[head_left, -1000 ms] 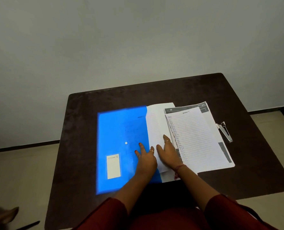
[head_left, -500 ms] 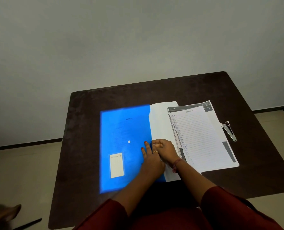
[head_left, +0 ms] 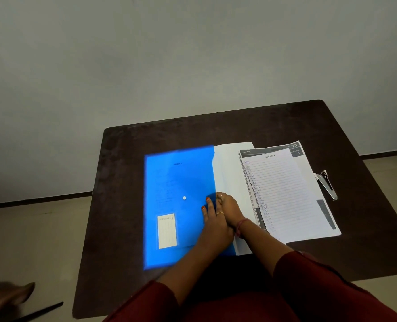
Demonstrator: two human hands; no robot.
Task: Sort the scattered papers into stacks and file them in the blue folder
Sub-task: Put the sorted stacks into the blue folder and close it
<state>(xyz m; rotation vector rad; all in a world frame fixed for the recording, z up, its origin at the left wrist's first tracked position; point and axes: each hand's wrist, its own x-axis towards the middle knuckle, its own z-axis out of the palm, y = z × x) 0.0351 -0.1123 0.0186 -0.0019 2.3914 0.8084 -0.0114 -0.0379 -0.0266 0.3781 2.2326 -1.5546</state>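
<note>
The blue folder (head_left: 174,187) lies flat on the dark table (head_left: 146,140), with a white snap button and a white label on its cover. White papers (head_left: 227,168) stick out of its right side. To their right lies a stack of lined, printed papers (head_left: 283,194). My left hand (head_left: 212,219) rests flat on the folder's right part, fingers straight. My right hand (head_left: 231,211) sits right beside it at the folder's right edge, its fingers curled and pinching that edge, which is slightly lifted.
A metal stapler (head_left: 327,184) lies on the table right of the paper stack. On the floor at the lower left are a blurred brown shape (head_left: 9,296) and a thin dark stick (head_left: 39,311). A plain wall stands behind the table.
My right hand slid left off the white papers to the folder's edge and curled its fingers there. My left hand stayed flat on the folder.
</note>
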